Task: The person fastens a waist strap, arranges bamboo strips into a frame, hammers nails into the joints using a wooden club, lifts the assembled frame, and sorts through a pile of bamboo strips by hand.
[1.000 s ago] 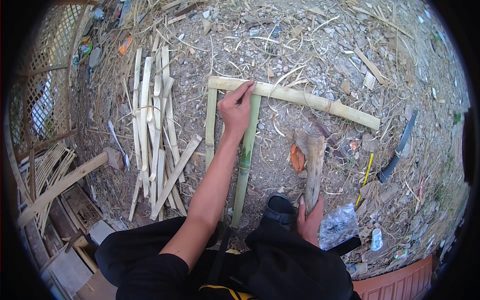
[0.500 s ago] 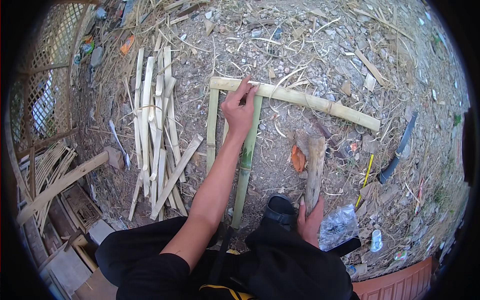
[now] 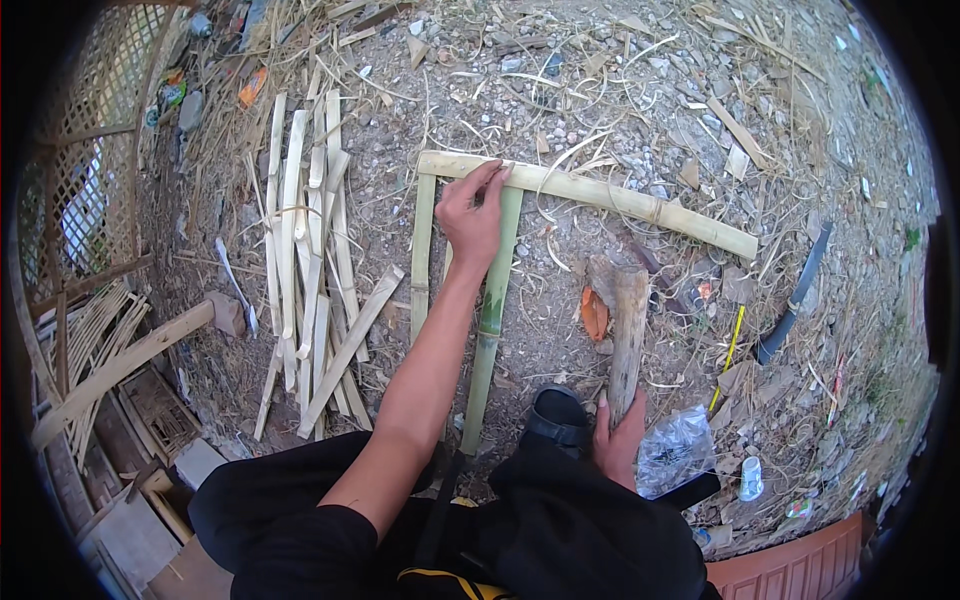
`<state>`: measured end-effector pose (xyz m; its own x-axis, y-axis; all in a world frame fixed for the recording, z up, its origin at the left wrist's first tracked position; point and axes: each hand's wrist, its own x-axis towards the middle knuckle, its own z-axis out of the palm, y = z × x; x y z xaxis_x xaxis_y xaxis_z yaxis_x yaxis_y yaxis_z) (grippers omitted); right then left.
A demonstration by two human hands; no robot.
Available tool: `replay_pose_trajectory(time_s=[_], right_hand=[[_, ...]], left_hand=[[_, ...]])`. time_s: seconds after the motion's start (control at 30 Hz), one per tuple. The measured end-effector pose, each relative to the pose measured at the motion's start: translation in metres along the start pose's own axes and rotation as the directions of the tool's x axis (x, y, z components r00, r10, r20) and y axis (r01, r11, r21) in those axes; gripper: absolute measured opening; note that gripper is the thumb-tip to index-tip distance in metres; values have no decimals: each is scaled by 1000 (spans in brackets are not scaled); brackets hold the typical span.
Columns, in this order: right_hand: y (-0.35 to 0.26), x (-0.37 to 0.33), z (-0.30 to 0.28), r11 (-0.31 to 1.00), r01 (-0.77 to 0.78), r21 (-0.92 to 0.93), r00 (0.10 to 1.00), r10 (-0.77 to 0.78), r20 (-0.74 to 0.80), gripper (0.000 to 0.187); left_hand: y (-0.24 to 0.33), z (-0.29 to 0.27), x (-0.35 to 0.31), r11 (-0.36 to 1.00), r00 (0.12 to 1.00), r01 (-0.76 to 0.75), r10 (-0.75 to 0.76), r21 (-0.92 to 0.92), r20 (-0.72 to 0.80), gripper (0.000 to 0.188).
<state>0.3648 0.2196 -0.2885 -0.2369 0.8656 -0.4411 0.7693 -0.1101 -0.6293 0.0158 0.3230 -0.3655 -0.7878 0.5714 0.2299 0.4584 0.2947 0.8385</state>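
Bamboo crosspiece [image 3: 620,200], 1 o'clock: left hand [image 3: 470,217] pinched on it; right hand [image 3: 619,445] gripping wooden club [image 3: 628,335], 4 o'clock. Misaimed swing could bruise left.

A pale slat [image 3: 620,200] lies crosswise, slightly slanted. A narrow strip [image 3: 422,255] meets the slat's left end, a green strip [image 3: 484,365] its left half. Below its right half is a rough club [image 3: 628,335].

Open dirt [image 3: 548,325] between green bamboo strip [image 3: 483,375] and wooden club [image 3: 629,330], black sandal [image 3: 558,434] nearside
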Motion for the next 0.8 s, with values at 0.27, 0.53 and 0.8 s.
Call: replay_pose_trajectory(time_s=[0.27, 0.53, 0.8], right_hand=[[-1, 1, 0, 1000, -5, 24, 1000, 5, -9, 52], [1, 0, 1, 999, -18, 33, 1000, 19, -12, 51], [-2, 1, 0, 1000, -2, 23, 1000, 2, -23, 50]], left_hand=[[-1, 2, 0, 1000, 1000, 11, -11, 15, 4, 19], [4, -1, 0, 996, 999, -46, 45, 71, 15, 19], [3, 2, 0, 999, 999, 36, -37, -41, -25, 16]])
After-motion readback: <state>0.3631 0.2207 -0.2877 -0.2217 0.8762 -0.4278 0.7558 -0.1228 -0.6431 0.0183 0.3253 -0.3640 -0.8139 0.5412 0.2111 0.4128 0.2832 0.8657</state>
